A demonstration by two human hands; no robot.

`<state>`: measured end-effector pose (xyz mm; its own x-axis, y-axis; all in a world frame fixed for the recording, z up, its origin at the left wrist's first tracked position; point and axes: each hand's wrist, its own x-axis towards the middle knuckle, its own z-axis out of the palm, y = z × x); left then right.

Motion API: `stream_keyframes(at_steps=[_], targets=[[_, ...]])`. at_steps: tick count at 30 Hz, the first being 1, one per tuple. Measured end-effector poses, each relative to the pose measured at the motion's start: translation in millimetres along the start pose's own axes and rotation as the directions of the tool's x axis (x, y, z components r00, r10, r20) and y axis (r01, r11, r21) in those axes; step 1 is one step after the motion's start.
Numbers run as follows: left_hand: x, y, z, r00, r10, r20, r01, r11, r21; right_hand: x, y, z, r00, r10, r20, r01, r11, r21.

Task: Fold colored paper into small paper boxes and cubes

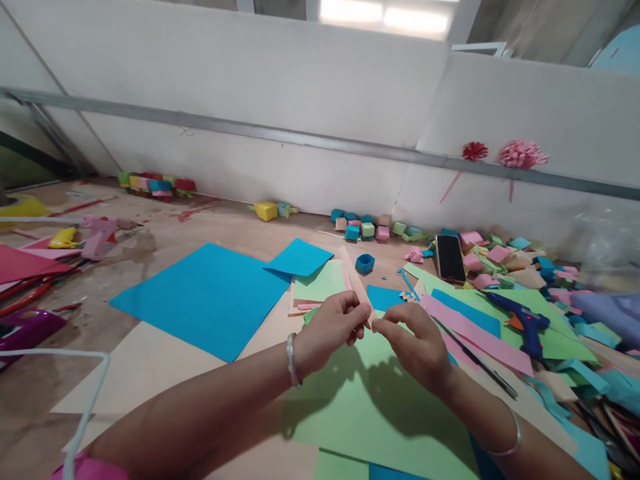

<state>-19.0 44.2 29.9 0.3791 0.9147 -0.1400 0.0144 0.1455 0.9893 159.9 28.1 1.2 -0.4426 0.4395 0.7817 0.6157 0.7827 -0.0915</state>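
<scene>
A narrow peach paper strip slants up and away from my fingers. My left hand pinches it near its lower end. Thumb and fingertips of my right hand close on the strip's near end, right beside the left fingertips. Both hands are over a large light green paper sheet, casting shadows on it. Just beyond the strip sits a small blue folded paper ring. To the left lie a big blue sheet and a smaller blue square.
At right are a dark blue glue gun, a phone, pink paper strips and heaped paper pieces. A pink glue gun with a white cord lies left. Small paper cubes line the wall. Two paper flowers hang by the rail.
</scene>
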Motion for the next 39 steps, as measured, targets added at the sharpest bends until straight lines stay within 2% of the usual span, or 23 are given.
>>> stream_keyframes(at_steps=[5,10,14,20,35,39], targets=[[-3.6,2.8,1.6,0.999,-0.015,0.049,0.015,1.000,0.000,-1.3,1.4,-2.9,0.998,-0.058,-0.003,0.058,0.997,0.043],[-6.8,3.5,2.3,0.996,0.042,0.084,-0.041,0.999,-0.012,1.9,-1.2,-4.1,1.000,0.019,0.025,-0.022,0.987,0.156],[-7.8,1.9,3.5,0.998,0.050,0.048,-0.050,0.999,0.002,0.6,-4.7,-1.9,0.993,0.100,0.054,-0.111,0.960,0.256],[-4.2,-2.4,2.7,0.999,0.023,0.027,-0.024,0.998,0.049,-2.8,-7.0,4.2,0.980,0.166,0.107,-0.189,0.944,0.271],[-5.5,-1.1,3.5,0.998,-0.001,0.055,-0.003,0.998,0.063,-2.4,-5.4,5.1,0.981,0.147,0.130,-0.178,0.946,0.272],[-1.8,4.8,-1.4,0.998,0.065,-0.025,-0.063,0.994,0.088,-5.7,-8.8,8.2,0.986,0.047,0.160,-0.087,0.964,0.253]])
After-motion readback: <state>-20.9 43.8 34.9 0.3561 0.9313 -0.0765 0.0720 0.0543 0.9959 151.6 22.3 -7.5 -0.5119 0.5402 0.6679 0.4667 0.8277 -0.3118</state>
